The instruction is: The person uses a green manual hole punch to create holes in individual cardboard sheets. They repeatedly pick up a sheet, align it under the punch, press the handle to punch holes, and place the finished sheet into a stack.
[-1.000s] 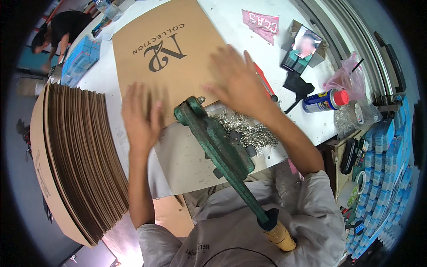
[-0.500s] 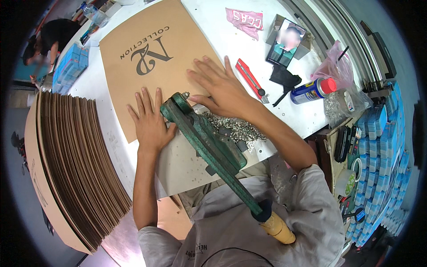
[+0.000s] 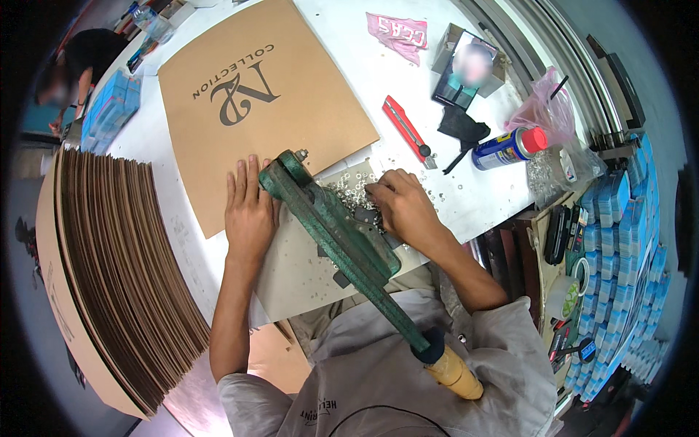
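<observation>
A brown cardboard sheet with dark printing lies on the table, reaching under the head of a green hand-lever press. Flat on the near left part of the sheet is my left hand, fingers stretched out, beside the press head. My right hand is to the right of the press, its fingers curled and pinched together at a pile of small silvery metal eyelets. Whatever is between those fingertips is too small to make out. The press's lever, with a yellow-wrapped handle, points toward my body.
A tall stack of cardboard sheets stands at left. Right of the sheet lie a red utility knife, a black cloth, a blue spray can and plastic bags. Another person bends over the table's far left.
My right hand has left the cardboard and come back to the eyelet pile, its fingers closing. My left hand has stayed on the sheet, with its fingers drawn closer together.
</observation>
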A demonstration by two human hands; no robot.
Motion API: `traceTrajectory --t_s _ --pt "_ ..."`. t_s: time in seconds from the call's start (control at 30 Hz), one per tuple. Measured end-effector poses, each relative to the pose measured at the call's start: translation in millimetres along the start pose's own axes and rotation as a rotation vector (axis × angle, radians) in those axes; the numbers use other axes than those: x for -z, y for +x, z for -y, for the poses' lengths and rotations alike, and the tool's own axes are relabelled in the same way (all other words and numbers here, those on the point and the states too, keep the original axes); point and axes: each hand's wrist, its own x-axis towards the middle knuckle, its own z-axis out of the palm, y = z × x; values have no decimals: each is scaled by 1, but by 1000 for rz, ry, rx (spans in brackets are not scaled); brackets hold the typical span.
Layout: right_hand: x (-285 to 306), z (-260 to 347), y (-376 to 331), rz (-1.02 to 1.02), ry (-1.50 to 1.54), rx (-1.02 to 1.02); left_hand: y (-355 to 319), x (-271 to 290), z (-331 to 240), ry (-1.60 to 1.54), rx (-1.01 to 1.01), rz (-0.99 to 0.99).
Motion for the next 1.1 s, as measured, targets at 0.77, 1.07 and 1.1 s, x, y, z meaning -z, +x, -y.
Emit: traceTrajectory --t_s 0.77,1.07,1.1 --pt "19 18 2 -48 418 -181 3 39 2 -68 37 -18" --pt "26 -22 117 -449 852 -339 -36 27 88 -1582 920 -477" --pt "19 -46 138 -357 933 -423 -30 22 85 -1581 906 -434"
